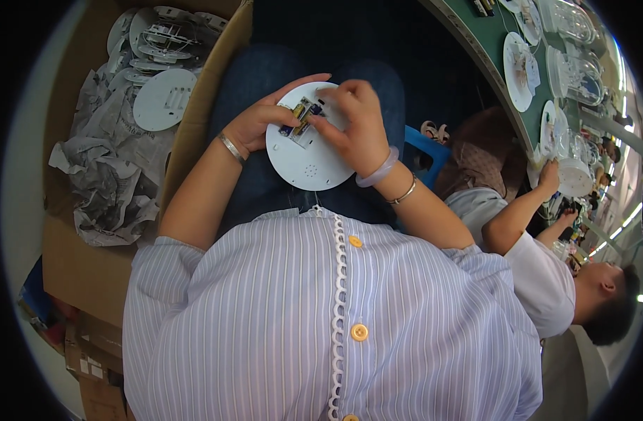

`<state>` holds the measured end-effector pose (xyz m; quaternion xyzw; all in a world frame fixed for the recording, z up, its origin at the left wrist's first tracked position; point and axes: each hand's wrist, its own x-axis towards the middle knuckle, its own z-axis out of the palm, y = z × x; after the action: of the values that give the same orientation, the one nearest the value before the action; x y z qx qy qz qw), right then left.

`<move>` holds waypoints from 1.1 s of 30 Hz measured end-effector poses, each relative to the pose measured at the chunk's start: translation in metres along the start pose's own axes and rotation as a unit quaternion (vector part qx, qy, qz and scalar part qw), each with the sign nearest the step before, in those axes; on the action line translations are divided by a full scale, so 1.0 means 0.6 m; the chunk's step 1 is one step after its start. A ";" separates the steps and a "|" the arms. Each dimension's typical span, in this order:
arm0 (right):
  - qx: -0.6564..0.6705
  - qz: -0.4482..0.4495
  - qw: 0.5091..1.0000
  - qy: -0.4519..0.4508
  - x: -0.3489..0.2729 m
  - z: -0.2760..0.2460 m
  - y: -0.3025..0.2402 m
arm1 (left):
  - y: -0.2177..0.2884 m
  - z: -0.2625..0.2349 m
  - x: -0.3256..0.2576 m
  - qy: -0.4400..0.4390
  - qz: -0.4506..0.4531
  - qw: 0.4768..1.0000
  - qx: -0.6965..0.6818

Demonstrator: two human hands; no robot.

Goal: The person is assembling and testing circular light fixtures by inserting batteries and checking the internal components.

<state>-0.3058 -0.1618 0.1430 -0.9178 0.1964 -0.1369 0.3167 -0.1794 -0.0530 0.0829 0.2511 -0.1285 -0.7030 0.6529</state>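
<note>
Above my lap is a round white plastic disc (311, 168) with a battery compartment in its face and a cluster of small holes lower down. My left hand (255, 124) grips the disc by its left edge, thumb pressed over the compartment. Purple-and-gold batteries (302, 116) lie in that compartment. My right hand (356, 126) is over the disc's right side, its thumb tip at the batteries. Its bent fingers are apart from the thumb and slightly blurred; I see nothing held between them.
A cardboard box (216, 63) at my left holds crumpled paper (114, 189) and several white discs (164, 98). On the right, a green workbench (469, 35) carries more discs and clear plastic covers (574, 77). A co-worker (539, 281) sits there, near a blue stool (425, 151).
</note>
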 end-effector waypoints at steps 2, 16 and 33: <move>-0.034 -0.023 0.997 0.057 0.005 0.003 0.021 | 0.002 0.000 0.001 -0.007 -0.002 1.000 -0.007; 0.204 0.246 0.896 -0.310 0.067 -0.019 0.030 | 0.002 -0.001 -0.004 -0.005 -0.030 0.999 -0.011; 0.053 0.204 0.923 -0.322 0.047 0.010 0.025 | 0.002 0.007 -0.014 0.015 -0.069 0.997 0.032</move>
<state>-0.2830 -0.1823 0.1325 -0.8340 0.2596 0.2238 0.4323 -0.1804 -0.0452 0.0885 0.2910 -0.1231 -0.7381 0.5962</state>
